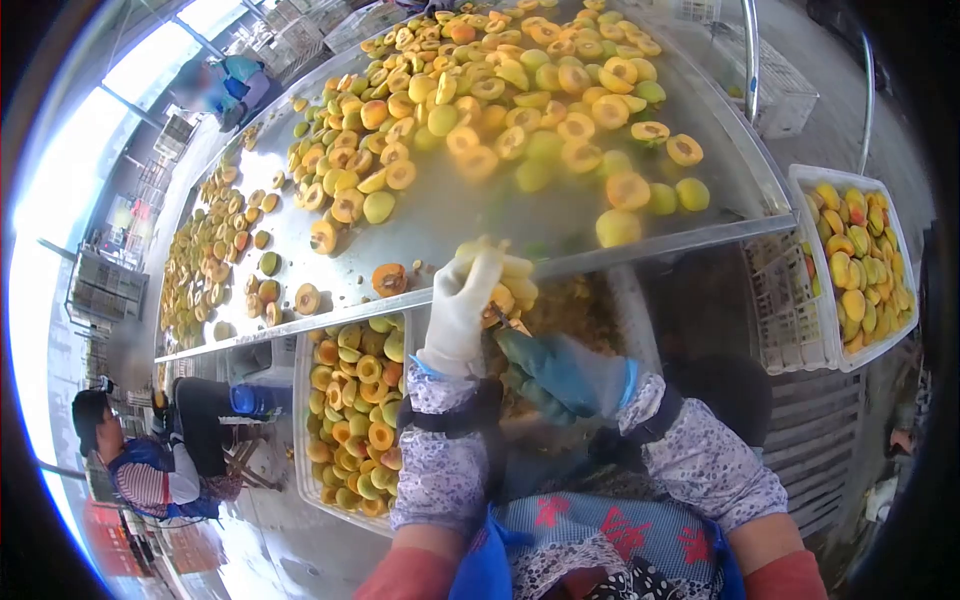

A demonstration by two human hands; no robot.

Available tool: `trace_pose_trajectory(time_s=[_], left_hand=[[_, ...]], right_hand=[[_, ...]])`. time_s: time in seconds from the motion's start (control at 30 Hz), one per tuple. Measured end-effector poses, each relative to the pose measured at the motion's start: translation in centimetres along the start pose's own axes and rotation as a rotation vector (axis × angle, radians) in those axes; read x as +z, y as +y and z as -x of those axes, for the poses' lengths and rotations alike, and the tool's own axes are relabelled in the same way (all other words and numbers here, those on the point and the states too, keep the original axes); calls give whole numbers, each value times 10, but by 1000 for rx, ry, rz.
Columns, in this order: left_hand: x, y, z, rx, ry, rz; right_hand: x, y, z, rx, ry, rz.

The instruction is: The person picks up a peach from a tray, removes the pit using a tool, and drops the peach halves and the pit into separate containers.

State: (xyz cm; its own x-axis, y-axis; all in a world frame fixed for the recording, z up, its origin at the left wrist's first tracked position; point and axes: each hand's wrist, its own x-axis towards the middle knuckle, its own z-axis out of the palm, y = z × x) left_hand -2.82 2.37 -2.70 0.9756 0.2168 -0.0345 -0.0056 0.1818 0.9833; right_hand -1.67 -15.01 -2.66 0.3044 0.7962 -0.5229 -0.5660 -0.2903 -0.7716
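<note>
My left hand point(459, 306), in a white glove, is closed round a cut apricot point(503, 298) just off the table's near edge. A small blade, seemingly a knife point(516, 326), sticks out from my right hand point(566, 372) and touches or nearly touches that fruit. This hand wears a blue and grey glove, and its fingers are wrapped round the handle, which is mostly hidden. Beyond both hands, many halved apricots point(400, 175) lie spread over the metal table point(470, 215). Part of this area is hazy.
A crate of halved apricots point(302, 440) stands left below the table, and a white crate point(793, 185) of whole fruit stands right. Under my hands is another container point(638, 325). One person point(140, 460) sits at the left; another point(235, 85) is farther back.
</note>
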Motion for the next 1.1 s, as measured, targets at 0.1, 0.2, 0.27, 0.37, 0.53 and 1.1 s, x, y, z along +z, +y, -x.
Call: trace_pose_trajectory(time_s=[0.1, 0.2, 0.27, 0.37, 0.53, 1.1], left_hand=[[4, -13, 0, 130, 69, -5], [20, -21, 2, 262, 225, 142], [30, -15, 5, 124, 325, 337], [13, -7, 3, 52, 96, 247], [6, -11, 5, 66, -81, 440], [-190, 18, 94, 30, 838, -840]], right_hand=[[3, 4, -5, -13, 16, -15], [14, -15, 9, 103, -63, -213], [10, -12, 7, 83, -126, -245], [-3, -4, -2, 68, -237, -266], [0, -12, 3, 34, -205, -88], [-3, 18, -8, -173, 527, 1121]])
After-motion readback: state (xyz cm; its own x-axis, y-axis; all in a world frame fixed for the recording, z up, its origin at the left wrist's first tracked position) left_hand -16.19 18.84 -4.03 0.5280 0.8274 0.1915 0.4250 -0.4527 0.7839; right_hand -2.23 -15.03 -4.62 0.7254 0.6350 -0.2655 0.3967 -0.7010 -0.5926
